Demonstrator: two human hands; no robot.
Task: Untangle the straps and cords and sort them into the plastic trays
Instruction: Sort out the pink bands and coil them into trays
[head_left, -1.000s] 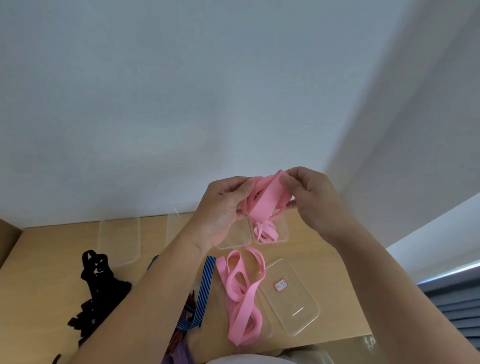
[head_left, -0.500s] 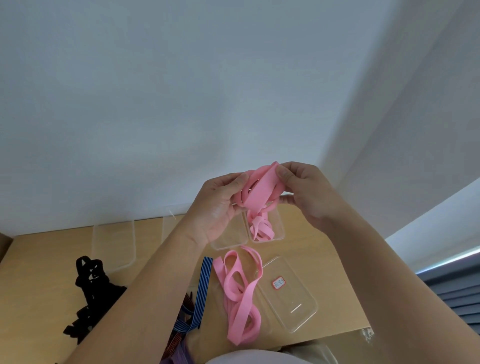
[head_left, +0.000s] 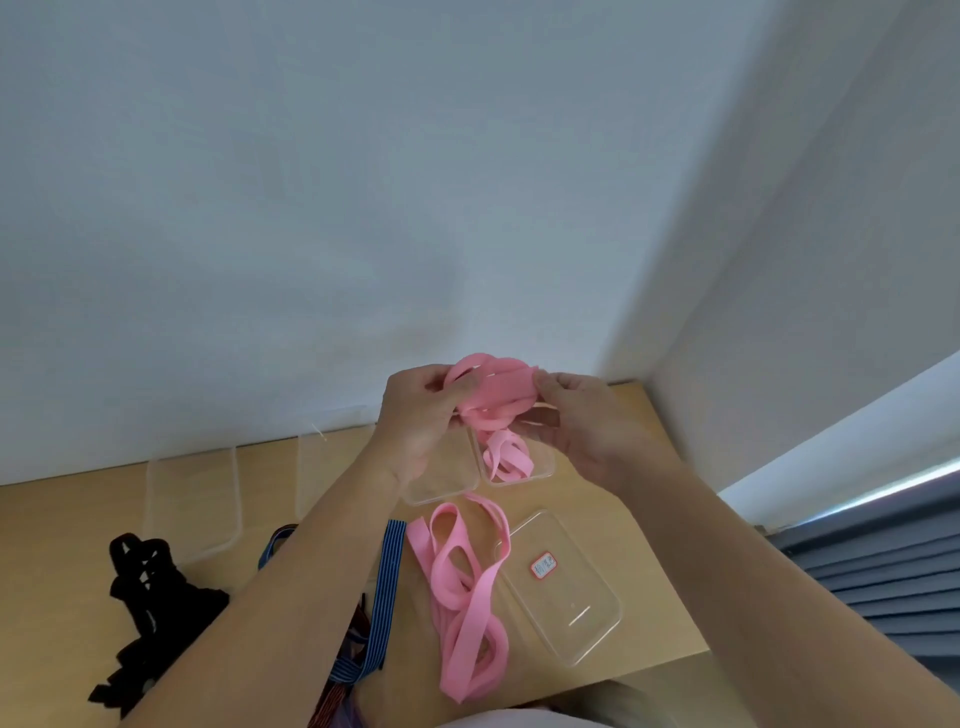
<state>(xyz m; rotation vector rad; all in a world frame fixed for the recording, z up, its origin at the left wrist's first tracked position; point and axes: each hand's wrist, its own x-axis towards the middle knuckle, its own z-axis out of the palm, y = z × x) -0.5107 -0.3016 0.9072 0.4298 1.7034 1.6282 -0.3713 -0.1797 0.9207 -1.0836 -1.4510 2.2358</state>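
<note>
A bundle of pink strap (head_left: 496, 392) is held up over the back of the table. My left hand (head_left: 421, 415) grips its left side and my right hand (head_left: 582, 426) pinches its right side. Below the bundle, more pink strap (head_left: 506, 454) lies coiled in a small clear plastic tray (head_left: 543, 467). An empty clear tray (head_left: 441, 480) sits just left of it. A long loose pink strap (head_left: 465, 587) lies on the table nearer to me, partly over a clear tray with a red label (head_left: 563, 582).
A blue striped strap (head_left: 384, 582) and a tangle of black straps (head_left: 150, 597) lie on the wooden table (head_left: 52, 545) at the left. Two more clear trays (head_left: 192, 499) stand at the back left by the white wall. Grey blinds (head_left: 883, 561) are at the right.
Both hands kept working the pink bundle and turned it flatter between them. The camera tilted, so the table shows lower and wider in view.
</note>
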